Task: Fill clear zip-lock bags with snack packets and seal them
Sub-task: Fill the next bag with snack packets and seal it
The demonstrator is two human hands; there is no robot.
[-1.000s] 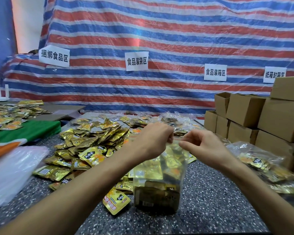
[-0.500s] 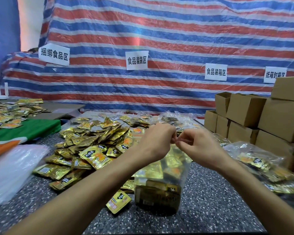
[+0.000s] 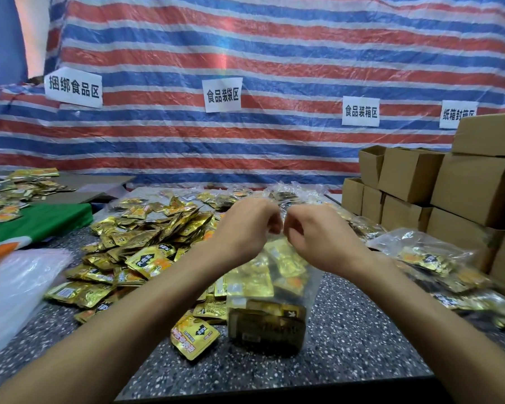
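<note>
A striped tarp (image 3: 274, 53) fills the whole back of the room, and in front of it the speckled table (image 3: 347, 330) runs wide, with cardboard boxes (image 3: 473, 182) stacked along its right side. A broad heap of gold snack packets (image 3: 146, 237) sprawls over the left half, and filled bags (image 3: 426, 255) lie slumped near the boxes. Close to the near edge, about the middle, stands the zip-lock bag (image 3: 268, 301). It is upright with its base on the table, its clear walls bulging with gold packets stacked flat low down and jumbled higher up. Its long axis runs straight up to the mouth, which lies crosswise, left to right, directly beneath the two hands. The left hand (image 3: 245, 228) and right hand (image 3: 318, 237) meet almost knuckle to knuckle over the middle of that mouth. Both have their fingers curled in and look to be pinching the top edge, neither nearer than the other. The seal strip itself is hidden behind the fingers, so I cannot say how much is closed. I would guess the pinch has to travel outward along the strip. One stray packet (image 3: 193, 336) lies just left of the bag's base.
</note>
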